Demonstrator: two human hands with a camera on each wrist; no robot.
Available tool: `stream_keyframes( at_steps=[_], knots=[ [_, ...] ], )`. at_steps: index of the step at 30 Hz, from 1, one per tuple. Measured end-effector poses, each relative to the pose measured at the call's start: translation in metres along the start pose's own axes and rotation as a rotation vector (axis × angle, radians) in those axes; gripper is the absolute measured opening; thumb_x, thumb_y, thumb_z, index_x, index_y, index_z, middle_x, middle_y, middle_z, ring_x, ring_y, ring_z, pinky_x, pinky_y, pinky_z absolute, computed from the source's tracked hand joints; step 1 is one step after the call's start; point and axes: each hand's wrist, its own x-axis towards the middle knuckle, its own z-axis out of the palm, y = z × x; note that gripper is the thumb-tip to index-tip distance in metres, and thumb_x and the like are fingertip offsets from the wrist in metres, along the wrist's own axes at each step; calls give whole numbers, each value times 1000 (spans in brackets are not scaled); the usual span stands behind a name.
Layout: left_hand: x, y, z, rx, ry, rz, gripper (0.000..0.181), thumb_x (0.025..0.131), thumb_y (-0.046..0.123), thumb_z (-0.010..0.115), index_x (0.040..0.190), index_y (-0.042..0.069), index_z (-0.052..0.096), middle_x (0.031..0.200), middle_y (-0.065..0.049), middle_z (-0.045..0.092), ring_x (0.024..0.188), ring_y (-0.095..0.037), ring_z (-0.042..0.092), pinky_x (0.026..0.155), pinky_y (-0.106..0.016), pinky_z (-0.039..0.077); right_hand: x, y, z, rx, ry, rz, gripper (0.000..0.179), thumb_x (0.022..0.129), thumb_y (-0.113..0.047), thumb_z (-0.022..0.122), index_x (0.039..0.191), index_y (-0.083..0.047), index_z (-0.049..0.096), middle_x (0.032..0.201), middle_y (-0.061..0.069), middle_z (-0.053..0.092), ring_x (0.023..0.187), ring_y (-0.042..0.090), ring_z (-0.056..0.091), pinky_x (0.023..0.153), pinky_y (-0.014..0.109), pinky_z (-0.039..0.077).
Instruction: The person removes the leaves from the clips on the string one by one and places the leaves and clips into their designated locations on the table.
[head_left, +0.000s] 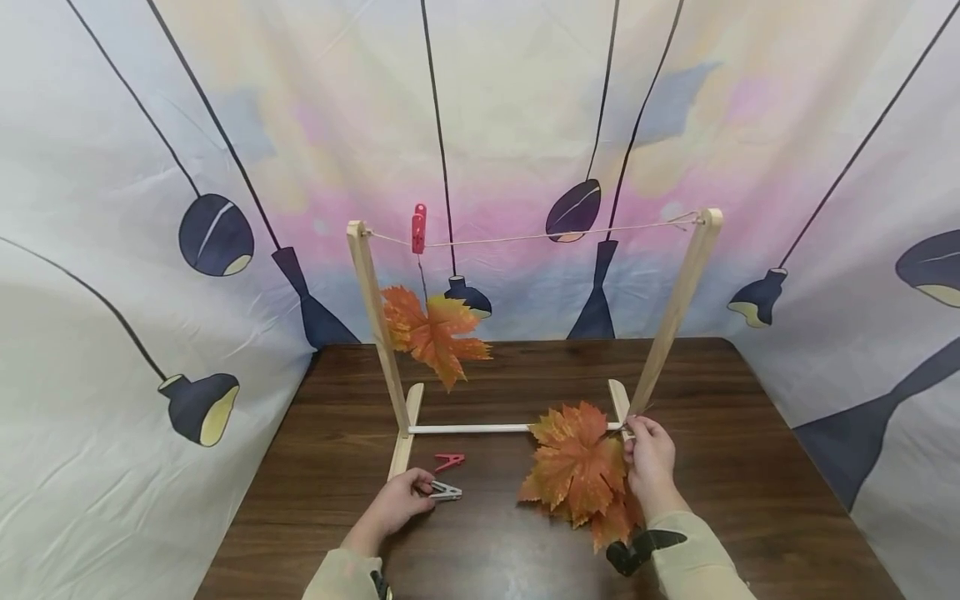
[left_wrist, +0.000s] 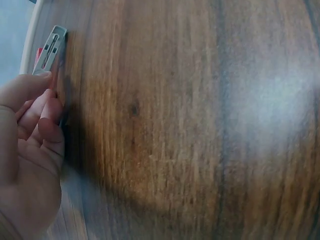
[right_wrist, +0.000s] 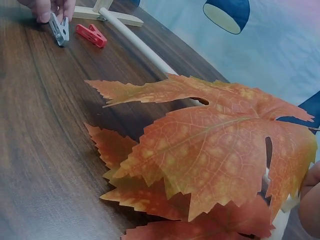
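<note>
My left hand (head_left: 397,507) pinches a grey clothespin (head_left: 447,492) between thumb and fingers, low over the table. Just beyond it lies a red clothespin (head_left: 450,460). At the right post's foot, my right hand (head_left: 652,458) pinches the thin stem of an orange maple leaf (head_left: 577,462). This leaf spreads out left of the hand and overlaps the white rod. More orange leaf (right_wrist: 200,227) shows beneath it in the right wrist view, partly hidden. Another maple leaf (head_left: 442,333) hangs by its stem from a red clothespin (head_left: 418,229) clipped on the string (head_left: 525,239).
Two wooden posts, the left post (head_left: 378,325) and the right post (head_left: 675,312), carry the string. A white rod (head_left: 472,429) joins their feet low over the dark wooden table (head_left: 495,542). Behind stands a cloth backdrop (head_left: 525,100) printed with lamps.
</note>
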Motion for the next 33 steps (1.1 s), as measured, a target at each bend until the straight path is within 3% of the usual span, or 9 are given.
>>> stream_keyframes(
  at_steps=[6, 16, 23, 27, 31, 33],
  knots=[
    [0, -2, 2, 16, 10, -5, 30, 74, 4, 70, 101, -2, 60, 86, -2, 58, 71, -14, 50, 61, -27, 41, -2, 7, -3, -45, -18, 24, 19, 95, -17, 55, 104, -2, 48, 81, -3, 53, 49, 1, 43, 44, 16, 36],
    [-1, -3, 6, 78, 41, 21, 32, 74, 3, 71, 104, -2, 60, 86, -2, 58, 70, -13, 49, 59, -26, 41, 0, 18, -8, -46, 4, 37, 13, 94, -18, 57, 96, -6, 52, 84, 1, 55, 50, 5, 39, 44, 19, 34],
    [-3, -1, 9, 133, 46, 34, 31, 73, 4, 73, 101, -2, 62, 85, -2, 53, 69, -12, 46, 57, -24, 40, -1, 25, -14, -111, -6, 48, 25, 95, -20, 56, 112, -2, 49, 83, 1, 46, 54, 5, 41, 48, 20, 36],
    [-4, 0, 9, 133, 65, 63, 30, 72, 4, 71, 99, -4, 62, 84, -2, 52, 68, -11, 46, 57, -24, 40, 0, 28, -17, -118, 3, 42, 26, 95, -19, 56, 113, -1, 48, 80, 0, 45, 55, 5, 41, 47, 20, 36],
    [-5, 0, 10, 138, 88, 111, 28, 71, 2, 69, 97, -6, 61, 82, -2, 51, 66, -10, 46, 55, -24, 40, 1, 30, -19, -131, 11, 43, 27, 95, -17, 54, 116, -2, 47, 87, 1, 46, 57, 5, 42, 49, 21, 37],
    [-5, -1, 12, 146, 101, 94, 28, 70, 1, 68, 97, -5, 61, 82, -2, 52, 66, -11, 46, 55, -24, 40, 1, 31, -20, -149, 13, 48, 30, 96, -16, 54, 120, 0, 46, 91, 2, 46, 58, 6, 43, 50, 21, 37]
  ],
)
